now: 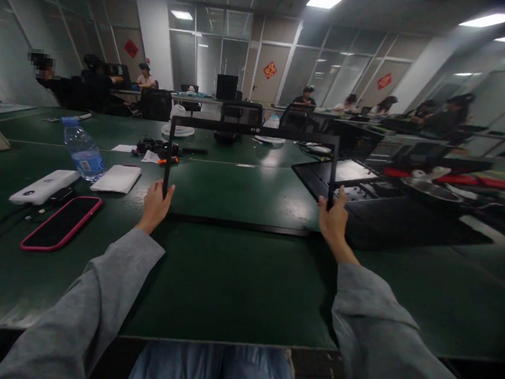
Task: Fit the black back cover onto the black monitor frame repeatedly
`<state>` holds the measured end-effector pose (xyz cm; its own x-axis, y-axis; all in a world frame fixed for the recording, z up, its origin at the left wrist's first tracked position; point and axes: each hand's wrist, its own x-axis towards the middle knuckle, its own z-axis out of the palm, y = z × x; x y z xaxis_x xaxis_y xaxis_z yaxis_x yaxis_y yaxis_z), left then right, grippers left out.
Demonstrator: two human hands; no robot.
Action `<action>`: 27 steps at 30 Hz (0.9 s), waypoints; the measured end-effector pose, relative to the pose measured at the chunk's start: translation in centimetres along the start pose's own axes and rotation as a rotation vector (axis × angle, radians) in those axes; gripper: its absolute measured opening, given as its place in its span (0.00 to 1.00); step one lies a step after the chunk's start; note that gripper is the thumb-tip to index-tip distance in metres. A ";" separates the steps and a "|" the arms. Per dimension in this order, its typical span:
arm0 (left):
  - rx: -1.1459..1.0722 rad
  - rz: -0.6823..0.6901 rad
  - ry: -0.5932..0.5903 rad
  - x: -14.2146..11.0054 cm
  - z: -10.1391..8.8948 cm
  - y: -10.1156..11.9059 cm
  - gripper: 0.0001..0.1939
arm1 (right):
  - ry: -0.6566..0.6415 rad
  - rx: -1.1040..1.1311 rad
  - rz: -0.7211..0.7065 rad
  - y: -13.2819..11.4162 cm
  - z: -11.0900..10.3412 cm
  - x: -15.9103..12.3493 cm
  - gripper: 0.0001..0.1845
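Note:
A thin black laptop screen bezel (222, 126), an empty rectangular frame, is held upright above the green table. My left hand (156, 206) is closed around its left side, thumb toward the inside. On the opposite side my right hand (334, 220) grips the bezel, with the index finger pointing up along it. The lower bar of the bezel is close to the tabletop; whether it touches I cannot tell. Through the opening the bare green surface shows. Beyond my right hand lies a black laptop part (363, 187) with inner components exposed.
To the left are a water bottle (83, 154), a white tissue pack (116, 178), a white power bank (44, 186) and a phone with a pink edge (61, 223). A black gadget (154, 147) lies farther back. Blurred items and a red thing crowd the right. Several people sit at far tables.

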<state>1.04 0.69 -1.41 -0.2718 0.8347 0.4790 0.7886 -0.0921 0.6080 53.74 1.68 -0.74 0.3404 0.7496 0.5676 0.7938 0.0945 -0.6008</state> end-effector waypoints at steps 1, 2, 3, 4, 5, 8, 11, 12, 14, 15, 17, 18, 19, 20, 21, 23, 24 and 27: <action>0.026 -0.020 -0.013 0.1 0.0 -0.1 0.23 | -0.031 0.008 0.018 0.5 0.4 0.1 0.34; 0.050 -0.044 -0.035 0.1 0.0 -0.3 0.22 | -0.067 0.021 0.037 1.1 0.8 0.1 0.32; 0.073 -0.073 -0.059 0.2 0.0 -0.4 0.21 | -0.108 0.037 0.056 1.6 1.2 0.2 0.30; 0.094 -0.103 -0.085 0.2 0.0 -0.6 0.20 | -0.160 0.053 0.068 2.2 1.6 0.3 0.29; 0.114 -0.127 -0.109 0.2 0.0 -0.7 0.19 | -0.202 0.070 0.079 2.7 1.9 0.3 0.28; 0.159 -0.145 -0.154 0.2 0.1 -1.0 0.19 | -0.278 0.120 0.070 4.0 2.6 0.7 0.24; 0.185 -0.128 -0.168 0.1 0.3 -1.2 0.20 | -0.300 0.121 -0.009 4.8 2.8 1.2 0.20; 0.187 -0.122 -0.167 0.0 0.4 -1.3 0.20 | -0.292 0.104 -0.030 5.0 2.8 1.3 0.19; 0.186 -0.111 -0.160 0.0 0.5 -1.4 0.18 | -0.277 0.062 -0.054 5.1 2.7 1.3 0.19; 0.184 -0.107 -0.157 0.0 0.5 -1.5 0.17 | -0.276 0.045 -0.061 5.0 2.7 1.3 0.20; 0.187 -0.107 -0.161 0.0 0.6 -1.5 0.16 | -0.284 0.016 -0.072 4.8 2.6 1.2 0.21; 0.192 -0.111 -0.166 0.0 0.6 -1.5 0.16 | -0.288 0.000 -0.079 4.6 2.5 1.1 0.22; 0.197 -0.115 -0.173 0.0 0.5 -1.5 0.17 | -0.289 -0.016 -0.087 4.5 2.5 1.0 0.23; 0.204 -0.118 -0.177 0.0 0.5 -1.4 0.17 | -0.288 -0.031 -0.094 4.4 2.5 0.9 0.23; 0.211 -0.119 -0.181 0.0 0.4 -1.3 0.17 | -0.288 -0.042 -0.102 4.3 2.4 0.8 0.24; 0.237 -0.118 -0.192 0.0 0.3 -1.2 0.18 | -0.287 -0.051 -0.122 4.2 2.4 0.6 0.25; 0.257 -0.116 -0.205 0.0 0.2 -1.1 0.19 | -0.284 -0.054 -0.131 4.2 2.4 0.6 0.25; 0.334 -0.120 -0.257 0.0 -0.1 -0.9 0.23 | -0.280 -0.067 -0.140 4.3 2.5 0.5 0.26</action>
<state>0.32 0.74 -1.89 -0.2593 0.9407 0.2189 0.9067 0.1590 0.3908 56.04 4.06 -4.45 0.0806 0.8846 0.4593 0.8576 0.1733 -0.4842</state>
